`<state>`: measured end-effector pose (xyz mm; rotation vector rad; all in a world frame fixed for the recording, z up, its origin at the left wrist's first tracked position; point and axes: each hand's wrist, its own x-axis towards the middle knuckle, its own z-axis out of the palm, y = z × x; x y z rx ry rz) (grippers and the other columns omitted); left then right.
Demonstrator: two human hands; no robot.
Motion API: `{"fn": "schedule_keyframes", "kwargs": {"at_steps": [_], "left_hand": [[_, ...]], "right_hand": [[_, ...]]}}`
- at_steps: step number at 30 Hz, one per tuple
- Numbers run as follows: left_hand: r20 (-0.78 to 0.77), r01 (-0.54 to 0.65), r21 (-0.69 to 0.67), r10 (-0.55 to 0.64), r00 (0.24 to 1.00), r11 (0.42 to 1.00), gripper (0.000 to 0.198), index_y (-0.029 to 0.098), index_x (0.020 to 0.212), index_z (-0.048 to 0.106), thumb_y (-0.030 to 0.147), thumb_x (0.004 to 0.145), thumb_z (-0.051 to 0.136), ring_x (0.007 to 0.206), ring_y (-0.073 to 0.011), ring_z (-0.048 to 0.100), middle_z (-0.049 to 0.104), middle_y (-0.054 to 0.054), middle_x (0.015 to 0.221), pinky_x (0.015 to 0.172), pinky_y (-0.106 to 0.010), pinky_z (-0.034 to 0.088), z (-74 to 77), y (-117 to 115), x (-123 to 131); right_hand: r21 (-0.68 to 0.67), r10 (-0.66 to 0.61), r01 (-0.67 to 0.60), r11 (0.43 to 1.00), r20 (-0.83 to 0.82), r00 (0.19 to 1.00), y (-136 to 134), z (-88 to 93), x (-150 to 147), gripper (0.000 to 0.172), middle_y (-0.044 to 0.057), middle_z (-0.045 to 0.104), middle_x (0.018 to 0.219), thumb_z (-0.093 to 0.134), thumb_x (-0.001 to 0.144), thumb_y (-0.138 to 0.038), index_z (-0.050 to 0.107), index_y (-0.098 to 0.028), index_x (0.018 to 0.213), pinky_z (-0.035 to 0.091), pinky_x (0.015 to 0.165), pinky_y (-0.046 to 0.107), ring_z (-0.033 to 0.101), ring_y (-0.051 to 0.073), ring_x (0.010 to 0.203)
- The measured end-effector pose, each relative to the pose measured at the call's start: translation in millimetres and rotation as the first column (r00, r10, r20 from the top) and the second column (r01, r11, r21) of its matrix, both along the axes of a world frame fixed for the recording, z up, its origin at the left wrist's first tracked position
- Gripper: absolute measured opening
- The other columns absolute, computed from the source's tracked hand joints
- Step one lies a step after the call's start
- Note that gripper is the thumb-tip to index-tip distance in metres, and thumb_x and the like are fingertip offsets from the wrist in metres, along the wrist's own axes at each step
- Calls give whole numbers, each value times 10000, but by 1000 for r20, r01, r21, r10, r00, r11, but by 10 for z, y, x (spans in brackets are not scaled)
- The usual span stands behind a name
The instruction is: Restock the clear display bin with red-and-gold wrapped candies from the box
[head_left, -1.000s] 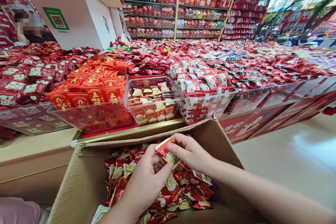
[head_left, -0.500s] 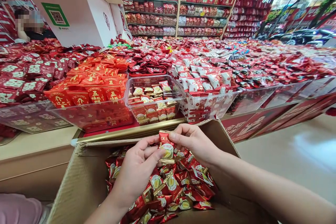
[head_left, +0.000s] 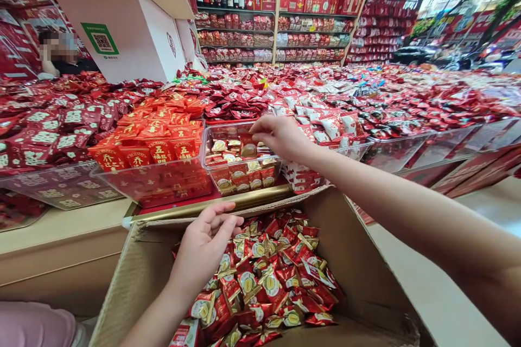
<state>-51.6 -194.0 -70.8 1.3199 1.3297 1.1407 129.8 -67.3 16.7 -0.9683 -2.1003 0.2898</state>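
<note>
My right hand [head_left: 274,135] pinches a red wrapped candy [head_left: 248,146] by its top edge, over a clear plastic bin [head_left: 243,165]. Rows of matching durian candies [head_left: 238,179] stand and lie inside that bin. My left hand [head_left: 207,244] hovers over the near cardboard box [head_left: 122,276], its fingers apart and slightly curled, with nothing in them. Loose red and gold durian candies [head_left: 264,287] fill much of the box below it.
Orange-red packets [head_left: 157,143] fill the bin to the left, white and red packets [head_left: 329,124] the one to the right. A gold rail [head_left: 215,205] edges the counter. Behind stand a white box with a QR code [head_left: 118,38] and stocked shelves [head_left: 277,21]. A person [head_left: 61,57] is at far left.
My right hand has carried the candy forward from above the cardboard box to the clear bin. My left hand has let go of it and moved slightly left.
</note>
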Motion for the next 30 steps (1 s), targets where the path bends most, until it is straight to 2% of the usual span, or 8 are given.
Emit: {"fn": "schedule_keyframes", "kwargs": {"at_steps": [3,6,9,14,18,23,30], "left_hand": [[-17,8,-14,-8,1000,1000,256,173,969,502,305,752,538,701,-157,632,674,-36,779,674,-302,495,-67,12,-24],[-21,-3,7,3,1000,1000,250,171,957,510,305,747,538,718,-172,634,676,-38,766,704,-334,493,-81,11,-27],[-15,-4,17,4,1000,1000,261,165,966,509,302,746,535,740,-182,634,674,-43,768,727,-349,489,-73,7,-20],[-20,7,10,-7,1000,1000,259,166,969,509,301,749,529,737,-182,636,675,-48,775,723,-342,484,-76,5,-28],[-39,16,10,-15,999,1000,249,172,971,504,300,758,520,728,-175,633,676,-44,771,716,-332,479,-89,10,-36],[-45,28,-4,-29,999,1000,232,177,963,497,288,762,520,724,-161,629,674,-37,770,717,-311,479,-96,13,-43],[-55,42,5,-42,998,999,237,168,968,500,291,766,515,747,-176,631,671,-52,789,729,-330,476,-89,5,-56]], "right_hand": [[-106,79,-55,993,235,969,219,-77,-131,140,28,610,741,525,693,-124,628,-118,788,372,642,229,504,100,660],[-284,156,-50,957,365,918,326,-146,-236,141,39,604,696,553,660,-114,635,-109,774,377,604,243,498,110,620],[-410,198,-23,912,390,899,390,-180,-304,154,43,606,663,560,637,-88,640,-106,767,387,569,249,497,105,562],[-508,210,7,861,370,905,474,-217,-372,174,35,618,624,586,616,-99,656,-117,775,408,526,245,503,91,487],[-601,253,11,799,352,901,530,-239,-410,188,15,623,587,633,584,-149,661,-143,770,431,505,235,521,89,465],[-660,299,42,750,396,868,582,-218,-446,210,7,594,494,685,523,-215,660,-143,718,443,476,240,542,115,465],[-595,303,71,801,504,809,538,-114,-506,291,22,602,514,698,506,-275,668,-129,755,430,480,239,541,120,470]]}}
